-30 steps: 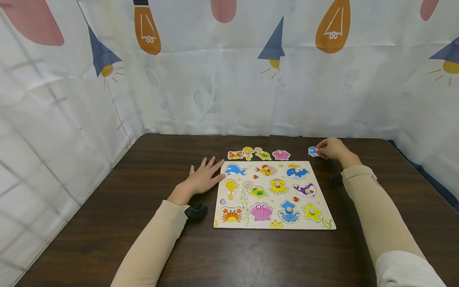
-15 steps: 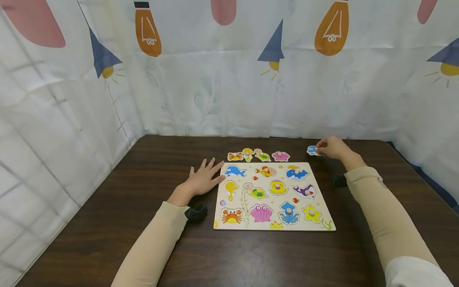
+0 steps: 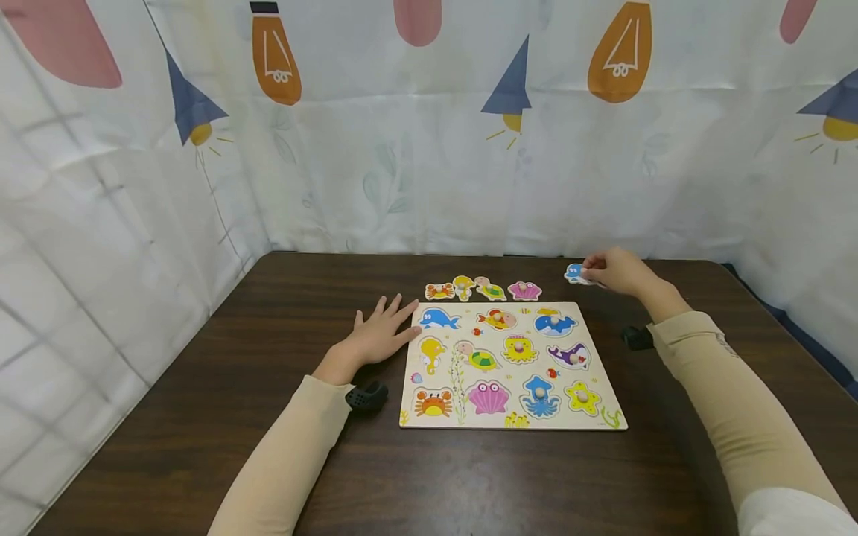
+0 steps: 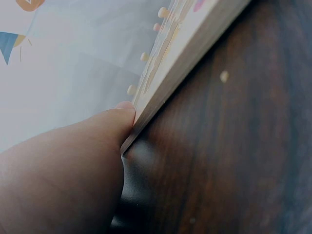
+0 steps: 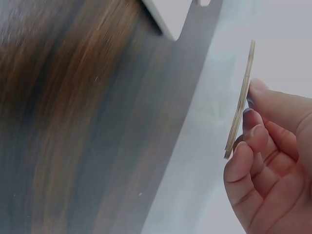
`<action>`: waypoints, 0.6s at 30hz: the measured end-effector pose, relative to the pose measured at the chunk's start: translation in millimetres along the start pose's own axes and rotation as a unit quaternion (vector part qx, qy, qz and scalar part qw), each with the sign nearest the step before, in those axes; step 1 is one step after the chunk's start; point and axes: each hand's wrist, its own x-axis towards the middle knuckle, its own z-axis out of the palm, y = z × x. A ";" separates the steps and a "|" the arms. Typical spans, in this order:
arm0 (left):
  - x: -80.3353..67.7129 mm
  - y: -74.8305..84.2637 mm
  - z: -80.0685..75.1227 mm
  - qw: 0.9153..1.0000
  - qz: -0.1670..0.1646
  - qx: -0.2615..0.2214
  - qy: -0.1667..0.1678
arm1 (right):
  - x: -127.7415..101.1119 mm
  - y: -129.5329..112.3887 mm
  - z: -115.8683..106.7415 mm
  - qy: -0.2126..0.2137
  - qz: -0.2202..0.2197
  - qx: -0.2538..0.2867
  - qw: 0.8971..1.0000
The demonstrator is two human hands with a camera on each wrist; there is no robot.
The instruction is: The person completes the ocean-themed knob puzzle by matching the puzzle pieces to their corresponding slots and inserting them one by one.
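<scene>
My right hand (image 3: 620,272) pinches a blue sea-animal puzzle piece (image 3: 574,274) between thumb and fingers, beyond the back right corner of the puzzle board. In the right wrist view that thin wooden puzzle piece (image 5: 240,105) shows edge-on, raised above the table. My left hand (image 3: 380,333) lies flat with fingers spread at the back left corner of the wooden sea-animal puzzle board (image 3: 529,376). In the left wrist view the left thumb (image 4: 124,114) touches the board's edge. Several knobbed pieces, among them an octopus (image 3: 519,348) and a starfish (image 3: 584,398), sit in the board.
Behind the board lie loose pieces in a row: a crab (image 3: 439,291), a seahorse (image 3: 463,287), a turtle (image 3: 492,289) and a pink shell (image 3: 525,291). The dark wooden table (image 3: 268,372) ends at a printed white curtain (image 3: 442,171).
My right hand has lifted the blue puzzle piece a little and shifted it slightly left and away. The left hand and the board have stayed in place.
</scene>
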 end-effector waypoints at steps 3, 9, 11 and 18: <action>0.1 0.3 0.2 1.000 0.001 -0.002 -0.001 | -1.8 -7.7 -0.1 0.004 -0.009 -0.004 1.000; 1.1 -0.1 -0.6 1.000 0.003 -0.002 0.000 | -1.1 -26.3 5.1 0.017 -0.040 -0.003 0.999; 1.6 -0.2 -0.8 1.000 0.003 -0.001 0.001 | -0.5 -32.9 9.1 0.020 -0.051 -0.001 0.998; 0.6 -0.9 -0.3 1.000 0.004 0.002 0.000 | 2.9 -59.5 26.3 0.009 -0.070 -0.001 0.998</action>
